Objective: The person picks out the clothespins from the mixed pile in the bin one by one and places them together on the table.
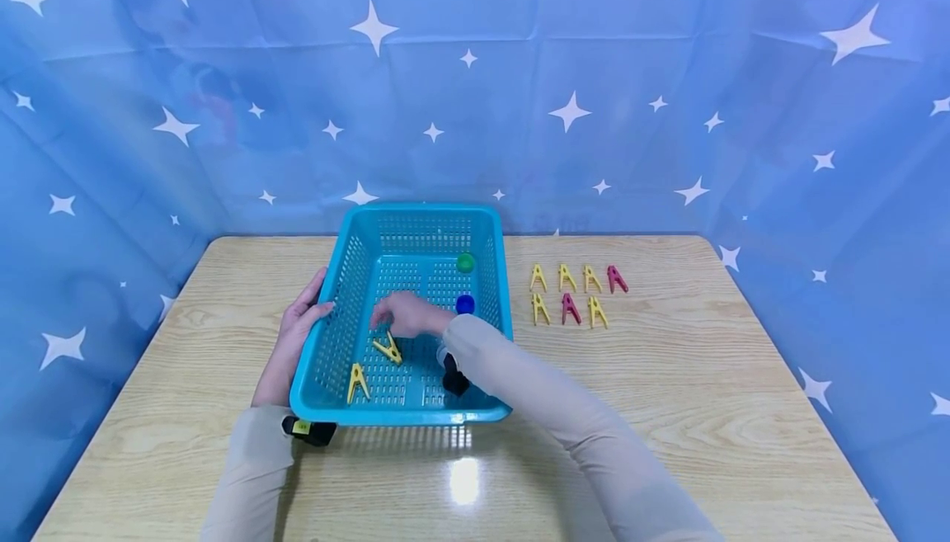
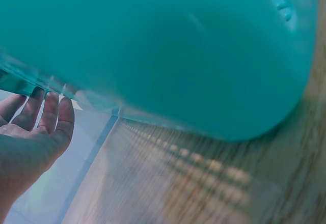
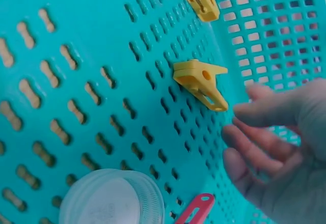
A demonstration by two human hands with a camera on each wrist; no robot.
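Yellow clothespin [image 3: 196, 80], just beside right hand [image 1: 408, 313], inside blue basket [image 1: 401, 418]

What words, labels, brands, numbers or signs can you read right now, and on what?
None is readable.
Raised marks on the blue basket: too blurred to read.
Yellow label on the black device at the left wrist: too small to read.
Clear round container: any marking too faint to read.
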